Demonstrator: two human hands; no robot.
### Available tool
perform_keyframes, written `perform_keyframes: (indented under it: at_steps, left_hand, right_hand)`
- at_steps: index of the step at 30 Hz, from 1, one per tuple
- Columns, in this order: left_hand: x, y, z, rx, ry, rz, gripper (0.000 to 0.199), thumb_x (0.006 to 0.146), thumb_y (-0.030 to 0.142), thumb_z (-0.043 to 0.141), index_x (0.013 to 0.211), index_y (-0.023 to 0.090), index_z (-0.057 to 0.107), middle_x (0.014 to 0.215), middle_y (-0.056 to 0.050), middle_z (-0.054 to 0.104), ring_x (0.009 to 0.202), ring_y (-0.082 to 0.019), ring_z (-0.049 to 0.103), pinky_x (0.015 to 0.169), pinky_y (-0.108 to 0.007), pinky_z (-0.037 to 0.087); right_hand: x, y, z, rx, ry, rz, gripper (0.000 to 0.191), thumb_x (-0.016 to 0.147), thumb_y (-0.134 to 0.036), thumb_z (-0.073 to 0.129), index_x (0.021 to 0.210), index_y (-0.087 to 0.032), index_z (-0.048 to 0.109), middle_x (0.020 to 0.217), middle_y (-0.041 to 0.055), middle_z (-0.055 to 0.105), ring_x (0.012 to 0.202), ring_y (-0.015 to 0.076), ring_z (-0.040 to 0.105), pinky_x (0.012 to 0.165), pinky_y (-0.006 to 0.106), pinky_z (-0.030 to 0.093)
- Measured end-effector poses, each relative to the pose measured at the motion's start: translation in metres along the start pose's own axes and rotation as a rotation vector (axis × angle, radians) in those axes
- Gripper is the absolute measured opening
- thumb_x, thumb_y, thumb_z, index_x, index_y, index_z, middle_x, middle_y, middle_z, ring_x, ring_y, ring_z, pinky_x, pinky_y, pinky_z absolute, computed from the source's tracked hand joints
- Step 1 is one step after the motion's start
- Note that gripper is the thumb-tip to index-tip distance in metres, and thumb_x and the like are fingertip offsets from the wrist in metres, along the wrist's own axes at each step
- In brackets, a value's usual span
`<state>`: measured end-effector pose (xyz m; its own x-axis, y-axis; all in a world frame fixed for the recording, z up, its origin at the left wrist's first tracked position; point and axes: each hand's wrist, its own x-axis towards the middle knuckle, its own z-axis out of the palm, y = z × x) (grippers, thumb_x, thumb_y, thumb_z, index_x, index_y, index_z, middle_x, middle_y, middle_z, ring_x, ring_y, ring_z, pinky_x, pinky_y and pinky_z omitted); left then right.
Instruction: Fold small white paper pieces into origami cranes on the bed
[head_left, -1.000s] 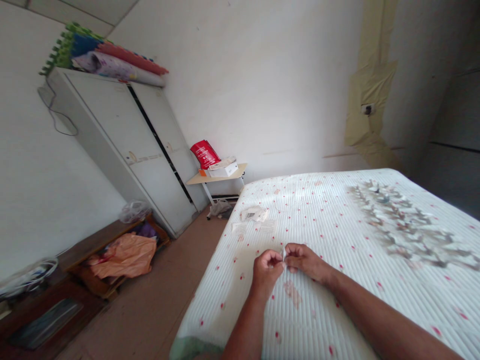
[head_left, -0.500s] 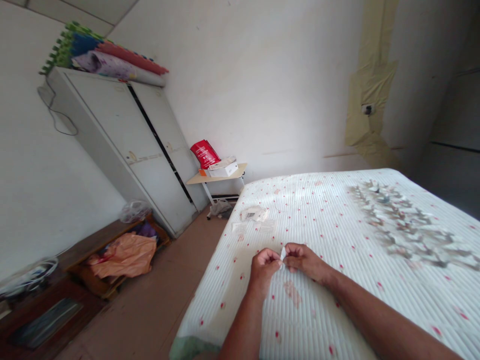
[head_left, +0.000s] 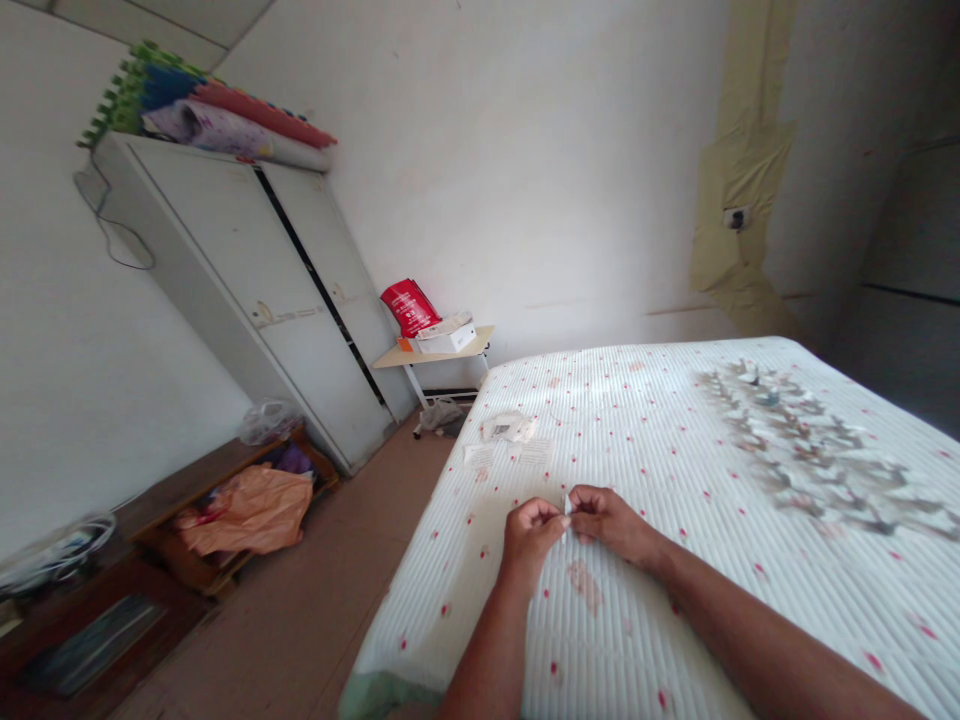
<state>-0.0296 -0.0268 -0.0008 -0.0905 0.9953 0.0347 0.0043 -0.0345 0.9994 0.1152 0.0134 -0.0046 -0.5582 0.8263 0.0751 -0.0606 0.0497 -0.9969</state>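
Just above the bed, my left hand point(head_left: 534, 530) and my right hand point(head_left: 606, 520) meet at the fingertips. Between them stands a small folded piece of paper point(head_left: 568, 504), pale and narrow with a pointed top. Both hands pinch it, the left from its lower left side and the right from its right side. My fingers hide most of its lower part. To the right, several folded paper figures point(head_left: 806, 430) stand in rows on the bed, somewhat blurred. Left of my hands and farther back lie flat printed sheets of paper point(head_left: 534, 455) beside a crumpled clear plastic bag point(head_left: 510, 427).
The bed point(head_left: 622, 410) has a white, red-dotted quilted cover. Behind it, a small table point(head_left: 480, 343) carries a red bag point(head_left: 409, 308) and a white box point(head_left: 448, 339). A grey cabinet point(head_left: 225, 240) stands at left, near a low wooden bench point(head_left: 172, 500) with an orange plastic bag point(head_left: 255, 508).
My left hand's fingertips have shifted slightly right, closer to my right hand, and cover more of the folded paper. Everything else stays as it was.
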Motion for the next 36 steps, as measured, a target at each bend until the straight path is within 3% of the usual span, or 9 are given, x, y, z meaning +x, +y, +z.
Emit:
perform_keyframes:
  at_steps: [7,19,28,36]
  left_hand:
    - [0.000,-0.001,0.001,0.031,0.063,0.002,0.018,0.054,0.029,0.063,0.054,0.014,0.053,0.047,0.005,0.044,0.048,-0.007,0.036,0.049,-0.020,0.027]
    - [0.002,-0.001,0.002,-0.168,-0.011,0.051,0.020,0.052,0.019,0.064,0.062,0.017,0.047,0.054,0.006,0.050,0.049,-0.007,0.040,0.051,-0.019,0.030]
    - [0.003,-0.005,0.000,-0.172,-0.045,0.041,0.018,0.054,0.017,0.061,0.063,0.016,0.046,0.055,0.005,0.050,0.050,-0.007,0.042,0.052,-0.018,0.031]
    - [0.002,-0.002,0.007,-0.110,0.032,0.064,0.019,0.054,0.017,0.059,0.065,0.017,0.043,0.057,0.005,0.050,0.052,-0.007,0.043,0.053,-0.017,0.033]
  right_hand:
    - [0.000,0.001,0.001,-0.034,0.001,-0.009,0.016,0.067,-0.029,0.060,0.063,-0.017,0.050,0.050,-0.0065,0.046,0.046,0.0069,0.039,0.047,0.020,0.028]
    - [0.000,-0.004,0.001,-0.006,0.012,0.040,0.008,0.064,-0.022,0.057,0.061,-0.016,0.051,0.047,-0.0066,0.047,0.042,0.0056,0.038,0.044,0.019,0.028]
    - [-0.003,-0.009,-0.001,-0.002,-0.004,0.047,0.016,0.068,-0.029,0.059,0.063,-0.016,0.051,0.047,-0.0069,0.046,0.042,0.0062,0.040,0.045,0.019,0.029]
    - [-0.003,-0.008,0.002,-0.081,0.079,0.059,0.018,0.069,-0.031,0.056,0.062,-0.017,0.048,0.042,-0.0074,0.045,0.039,0.0053,0.038,0.042,0.018,0.027]
